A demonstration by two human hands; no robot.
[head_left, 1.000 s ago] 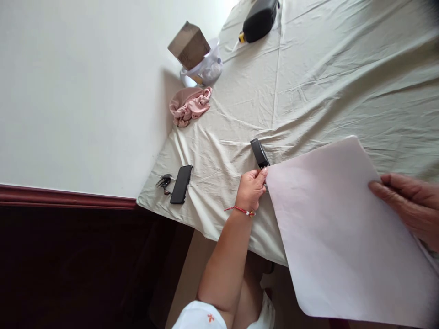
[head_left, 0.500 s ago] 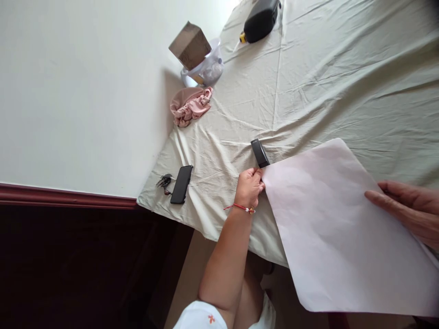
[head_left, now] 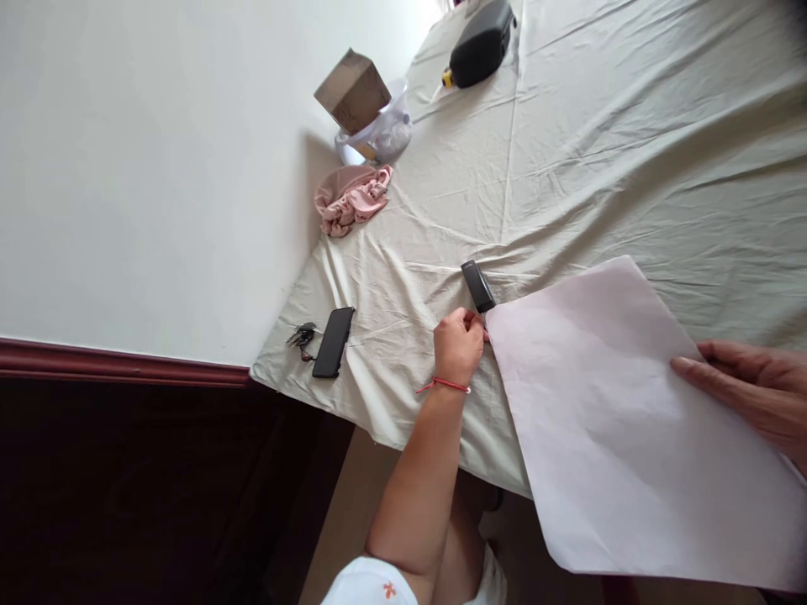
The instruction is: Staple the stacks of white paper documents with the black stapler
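Note:
A large white sheet of paper (head_left: 605, 420) lies slanted over the table's front edge, its near part hanging past the edge. At the sheet's upper left corner my left hand (head_left: 460, 344) is closed, its fingertips pinching the paper's edge; the fingertips are partly hidden. My right hand (head_left: 750, 386) holds the sheet's right edge, thumb on top and the other fingers mostly behind the paper. Just beyond my left fingertips a small black oblong object (head_left: 477, 286) rests on the cloth, touching or almost touching the paper's corner. Its exact kind is unclear.
A pale, wrinkled cloth (head_left: 567, 168) covers the table. To the left lie a black phone (head_left: 333, 342) and keys (head_left: 303, 336). Further back are pink fabric (head_left: 353, 200), a white basket (head_left: 394, 126) with a cardboard box (head_left: 354, 91), and a black case (head_left: 482, 46). A wall (head_left: 157, 168) borders the left.
My left hand has turned slightly at the paper's corner, its back now more toward me. The right hand keeps its hold, and the paper has barely shifted.

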